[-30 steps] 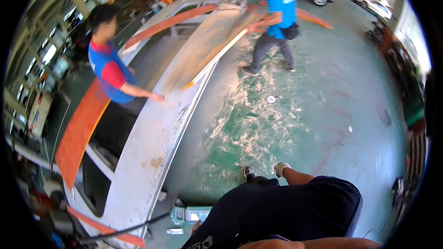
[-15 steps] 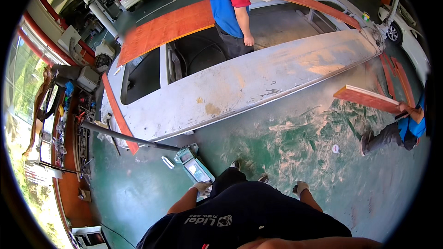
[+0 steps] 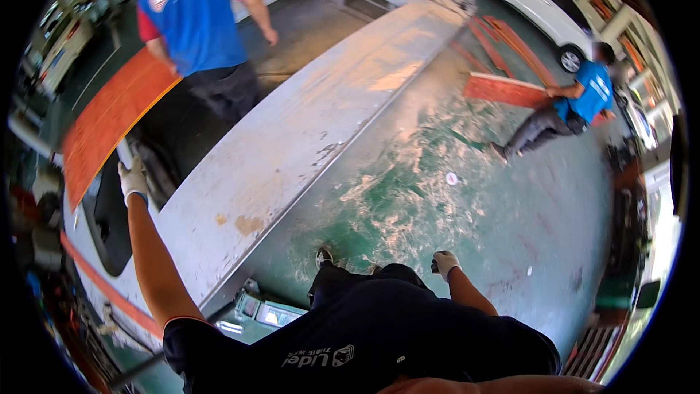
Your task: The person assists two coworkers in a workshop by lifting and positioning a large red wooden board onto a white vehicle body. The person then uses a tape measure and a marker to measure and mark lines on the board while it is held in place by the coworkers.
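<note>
My left hand (image 3: 133, 179), in a light work glove, is stretched out over the large grey frame (image 3: 292, 117) with its fingers apart. It holds nothing and is just beside the edge of a wide red-orange board (image 3: 120, 117) lying across the frame's far left part. A dark opening shows beyond the hand. My right hand (image 3: 443, 264), also gloved, hangs low over the floor with its fingers curled. Something dark shows at its fingers, too small to name.
A person in a blue shirt (image 3: 193, 18) stands within the frame. At right another person (image 3: 583, 95) carries a red board (image 3: 503, 91). A green floor jack (image 3: 266, 312) stands by the frame's near edge. Red strips (image 3: 518, 51) lie near a white car (image 3: 539, 4).
My left hand has risen from beside the floor jack to over the frame. My view has swung right. The person in the frame now has a hand at the wide board.
</note>
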The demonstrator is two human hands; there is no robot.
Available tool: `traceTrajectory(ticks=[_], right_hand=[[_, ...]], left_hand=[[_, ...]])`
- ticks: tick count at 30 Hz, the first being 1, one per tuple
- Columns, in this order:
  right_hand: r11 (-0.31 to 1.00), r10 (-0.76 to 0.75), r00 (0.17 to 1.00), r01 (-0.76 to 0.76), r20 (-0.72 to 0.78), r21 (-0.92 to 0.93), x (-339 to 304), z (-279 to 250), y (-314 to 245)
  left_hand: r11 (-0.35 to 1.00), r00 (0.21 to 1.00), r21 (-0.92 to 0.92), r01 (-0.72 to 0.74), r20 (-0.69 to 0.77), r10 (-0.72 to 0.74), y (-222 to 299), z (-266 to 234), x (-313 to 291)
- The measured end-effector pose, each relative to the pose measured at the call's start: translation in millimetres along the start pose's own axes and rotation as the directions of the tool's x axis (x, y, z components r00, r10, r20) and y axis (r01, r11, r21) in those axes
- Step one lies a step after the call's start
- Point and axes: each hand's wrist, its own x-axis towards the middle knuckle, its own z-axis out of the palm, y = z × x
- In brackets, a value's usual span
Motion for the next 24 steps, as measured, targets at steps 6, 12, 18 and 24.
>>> traceTrajectory(ticks=[6, 12, 18, 24], right_hand=[[0.989, 0.116, 0.991, -0.108, -0.069, 0.105, -31, 31, 52], [0.271, -0.094, 0.955, 0.295, 0.28, -0.916, -21, -6, 182], [0.38, 0.063, 0.962, 0.222, 0.264, -0.898, -5, -9, 177], [0.064, -0.017, 0.879, 0.476, 0.476, -0.877, 87, -35, 105]], left_hand=[[0.783, 0.767, -0.486, 0.389, 0.641, 0.017, -100, 212, -9], [0.867, -0.002, 0.499, 0.014, 0.867, -0.499, -305, 269, -297], [0.519, 0.052, 0.853, 0.048, 0.517, -0.855, -326, 161, -337], [0.502, 0.494, -0.105, 0.858, 0.437, -0.752, -289, 140, -299]])
